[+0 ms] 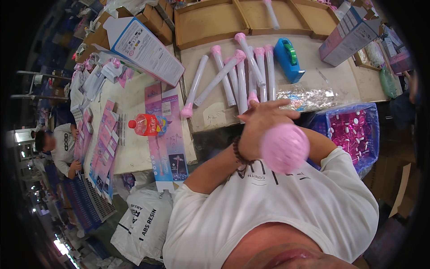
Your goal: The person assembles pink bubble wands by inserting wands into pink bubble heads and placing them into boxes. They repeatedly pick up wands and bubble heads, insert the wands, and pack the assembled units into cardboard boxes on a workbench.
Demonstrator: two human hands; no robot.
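A pink ball-shaped head point(285, 148), streaked by motion, rises close in front of my hands. It seems to top a wand whose shaft is hidden. My left hand point(263, 122), with a dark beaded bracelet at its wrist, lies across my right hand, its fingers stretched rightward. Behind the ball most of my right hand point(244, 118) is hidden; only fingertips show at the left. The two hands appear to press the wand between them. Just beyond lie several white tubes with pink ends point(242, 83), some crossing others.
A blue tape dispenser point(290, 60) and clear plastic wrapping point(309, 97) lie beyond my hands. At right is a blue bin point(376, 130) of bright pink pieces. Leftward are a red-labelled bottle point(145, 124), printed cartons point(150, 51) and a white sack point(141, 224). Another person point(62, 148) works far left.
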